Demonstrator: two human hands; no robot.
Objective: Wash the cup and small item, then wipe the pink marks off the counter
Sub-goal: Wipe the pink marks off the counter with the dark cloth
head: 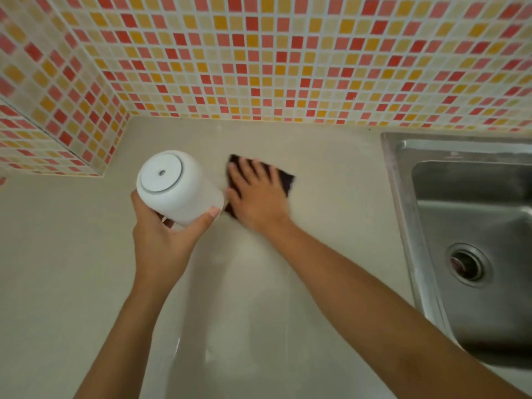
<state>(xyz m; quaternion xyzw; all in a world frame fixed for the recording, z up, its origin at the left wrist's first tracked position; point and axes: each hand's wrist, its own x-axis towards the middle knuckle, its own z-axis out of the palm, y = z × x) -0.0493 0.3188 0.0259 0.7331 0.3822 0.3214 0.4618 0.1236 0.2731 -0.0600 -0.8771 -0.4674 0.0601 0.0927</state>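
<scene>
My left hand (pixel 164 240) grips a white cup (pixel 175 187), held upside down above the beige counter (pixel 86 269) with its base facing up. Just right of the cup, my right hand (pixel 257 191) lies flat with spread fingers on a dark cloth (pixel 286 180), pressing it onto the counter. The cloth shows past my fingertips and beside my palm; the rest is hidden under the hand. No pink marks are visible on the counter around it. The small item is not in view.
A stainless steel sink (pixel 403 180) with a round drain (pixel 467 264) sits at the right. A mosaic tile wall (pixel 259 53) in red, orange and cream runs along the back, with a tiled ledge (pixel 49 133) jutting out at the left.
</scene>
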